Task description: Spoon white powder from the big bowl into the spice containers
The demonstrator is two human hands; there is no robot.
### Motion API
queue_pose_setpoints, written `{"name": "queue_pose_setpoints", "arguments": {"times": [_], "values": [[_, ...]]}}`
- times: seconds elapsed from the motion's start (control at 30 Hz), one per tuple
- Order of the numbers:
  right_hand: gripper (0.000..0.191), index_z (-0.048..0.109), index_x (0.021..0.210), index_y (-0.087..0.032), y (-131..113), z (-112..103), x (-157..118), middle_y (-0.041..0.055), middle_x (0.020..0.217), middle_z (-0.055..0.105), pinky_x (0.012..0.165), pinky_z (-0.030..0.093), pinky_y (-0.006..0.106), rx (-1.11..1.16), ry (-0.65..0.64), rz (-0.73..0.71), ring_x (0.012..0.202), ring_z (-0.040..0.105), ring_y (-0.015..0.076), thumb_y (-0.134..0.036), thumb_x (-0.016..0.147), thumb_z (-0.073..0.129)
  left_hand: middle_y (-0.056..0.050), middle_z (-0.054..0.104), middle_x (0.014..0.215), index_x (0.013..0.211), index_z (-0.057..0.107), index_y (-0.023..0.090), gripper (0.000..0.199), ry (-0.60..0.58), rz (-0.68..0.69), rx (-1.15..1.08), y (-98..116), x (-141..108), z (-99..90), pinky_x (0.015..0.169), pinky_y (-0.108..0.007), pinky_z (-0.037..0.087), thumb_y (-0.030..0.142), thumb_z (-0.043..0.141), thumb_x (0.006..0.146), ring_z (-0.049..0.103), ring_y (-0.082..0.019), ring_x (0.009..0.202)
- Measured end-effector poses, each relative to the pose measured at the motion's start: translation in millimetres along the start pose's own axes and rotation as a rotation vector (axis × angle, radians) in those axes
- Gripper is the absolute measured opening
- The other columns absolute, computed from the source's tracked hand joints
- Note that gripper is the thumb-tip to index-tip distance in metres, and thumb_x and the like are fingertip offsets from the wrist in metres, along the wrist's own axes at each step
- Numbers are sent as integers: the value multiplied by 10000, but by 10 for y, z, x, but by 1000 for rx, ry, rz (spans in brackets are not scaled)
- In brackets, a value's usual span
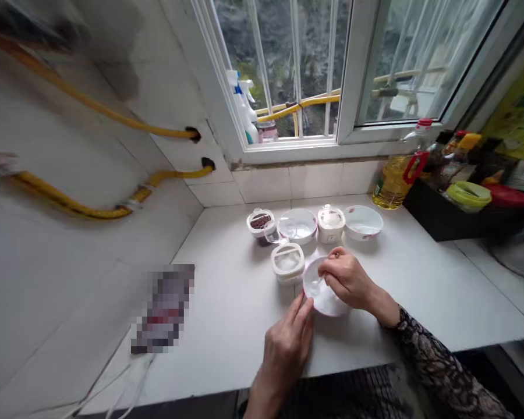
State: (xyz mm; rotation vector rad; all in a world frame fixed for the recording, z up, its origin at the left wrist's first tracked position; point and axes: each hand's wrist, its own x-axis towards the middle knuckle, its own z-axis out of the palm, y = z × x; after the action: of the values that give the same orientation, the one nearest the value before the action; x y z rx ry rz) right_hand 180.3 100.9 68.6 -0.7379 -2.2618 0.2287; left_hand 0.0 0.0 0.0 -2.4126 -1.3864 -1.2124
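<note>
A white bowl (327, 301) stands on the white counter, tipped a little. My left hand (287, 340) grips its near left rim between thumb and fingers. My right hand (348, 276) is closed over the bowl, holding a spoon (316, 286) whose pale, see-through head reaches down inside; most of its handle is hidden by the fingers. Just left of the bowl is a white lidded seasoning jar (288, 262). Behind are a jar of dark red beans (261, 224), a second white bowl (297, 224), a jar with pale contents (330, 224) and a third bowl (363, 222).
An oil bottle (395, 174) with a red handle stands at the back right, beside a black rack (436, 212) of condiment bottles. To the left lies a pixelated object (163, 308) with white cables below it. Yellow pipes (91, 206) run along the left wall.
</note>
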Motion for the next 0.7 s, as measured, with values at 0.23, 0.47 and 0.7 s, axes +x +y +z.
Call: {"name": "queue_pose_setpoints", "arguments": {"times": [0.23, 0.47, 0.7], "values": [[227, 588, 705, -206, -15, 10, -7, 7, 559, 654, 759, 432, 342, 83, -49, 239, 620, 551, 183, -93, 786, 409, -178, 650, 1264, 1289, 526, 140, 345, -4, -17, -17, 6, 35, -3, 831, -256, 593, 93, 454, 955, 672, -227, 1117], [194, 610, 644, -198, -36, -134, 62, 0, 490, 643, 623, 451, 287, 479, 71, 726, 524, 579, 167, -202, 726, 435, -180, 635, 1286, 1296, 524, 139, 359, -7, -24, -31, 21, 45, -12, 824, -261, 602, 80, 463, 947, 664, -237, 1131], [172, 628, 654, -181, 26, -190, 104, 0, 484, 629, 622, 465, 281, 648, 153, 826, 515, 583, 157, -255, 719, 487, -192, 647, 1261, 1284, 527, 130, 343, 4, -14, -20, 25, 51, -10, 825, -266, 604, 84, 453, 953, 672, -227, 1116]]}}
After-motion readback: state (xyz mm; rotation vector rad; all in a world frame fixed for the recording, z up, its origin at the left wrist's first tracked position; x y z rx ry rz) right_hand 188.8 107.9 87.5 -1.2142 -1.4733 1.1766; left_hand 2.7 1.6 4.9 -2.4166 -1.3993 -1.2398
